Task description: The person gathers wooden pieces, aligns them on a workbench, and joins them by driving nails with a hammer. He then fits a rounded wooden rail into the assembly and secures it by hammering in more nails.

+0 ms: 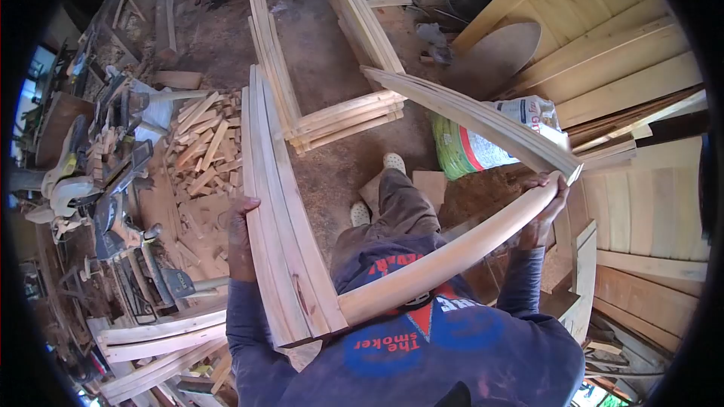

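Wooden frame (pixel 452 252), one; left hand (pixel 241 230), right hand (pixel 550 212) holding; two clogs (pixel 393 162).

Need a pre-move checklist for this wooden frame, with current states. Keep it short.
1. Left hand on the wooden frame: ok, at the outer edge of its wide slatted side.
2. Right hand on the frame: ok, around the end of the curved bar.
3. Footing clear: not ok, flat wood pieces lie beside the shoes.
4. Frame clear of the sack: cannot tell, they overlap in view.
5. Left side free of clutter: not ok, an offcut pile lies there.
6. Joints tight: cannot tell.
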{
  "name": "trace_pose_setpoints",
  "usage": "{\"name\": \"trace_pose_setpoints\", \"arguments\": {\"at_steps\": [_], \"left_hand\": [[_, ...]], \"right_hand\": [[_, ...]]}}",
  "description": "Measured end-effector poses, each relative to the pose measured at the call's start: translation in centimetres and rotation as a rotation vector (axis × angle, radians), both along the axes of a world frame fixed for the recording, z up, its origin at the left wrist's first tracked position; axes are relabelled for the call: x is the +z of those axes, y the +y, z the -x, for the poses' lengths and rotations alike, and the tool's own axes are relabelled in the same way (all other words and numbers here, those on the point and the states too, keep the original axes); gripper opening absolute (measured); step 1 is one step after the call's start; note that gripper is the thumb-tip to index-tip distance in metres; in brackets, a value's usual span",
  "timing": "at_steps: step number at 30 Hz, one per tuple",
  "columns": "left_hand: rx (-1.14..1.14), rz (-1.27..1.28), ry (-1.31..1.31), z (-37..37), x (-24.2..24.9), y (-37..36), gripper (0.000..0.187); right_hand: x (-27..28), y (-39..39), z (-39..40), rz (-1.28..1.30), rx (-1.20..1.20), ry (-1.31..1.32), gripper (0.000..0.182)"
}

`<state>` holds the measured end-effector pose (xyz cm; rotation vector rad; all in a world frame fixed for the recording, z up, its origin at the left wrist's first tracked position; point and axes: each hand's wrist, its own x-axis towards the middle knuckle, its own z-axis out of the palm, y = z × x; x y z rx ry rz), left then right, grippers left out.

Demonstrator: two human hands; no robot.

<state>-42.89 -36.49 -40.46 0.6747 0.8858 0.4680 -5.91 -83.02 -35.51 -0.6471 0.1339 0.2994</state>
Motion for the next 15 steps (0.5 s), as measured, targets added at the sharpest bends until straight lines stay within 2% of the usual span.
{"name": "trace_pose_setpoints", "arguments": {"at_steps": [2,4,9,11,12,15], "left_hand": [[0.017,-0.015,0.000,0.3,-0.3,-0.7,0.021],[-0.013,0.233,-0.039,1.0,-2.2,-0.7,0.027],[-0.070,0.222,-0.035,1.4,-0.7,-2.6,0.032],[-0.040,0.236,-0.009,2.2,-1.8,-3.0,0.032],[-0.020,0.244,0.004,2.7,-2.6,-3.2,0.033],[0.027,0.299,0.049,4.3,-5.4,-3.9,0.034]], "right_hand": [[-0.8,-0.6,0.9,0.016,0.006,0.011,0.029],[-1.2,-0.6,2.0,0.003,-0.012,0.071,0.030],[-2.7,-1.7,4.6,0.121,-0.050,0.119,0.034],[-4.1,-3.1,5.3,0.189,-0.022,0.156,0.037],[-3.0,-2.1,6.4,0.368,-0.109,0.180,0.040],[-3.7,-2.9,7.1,0.389,-0.077,0.241,0.045]]}}
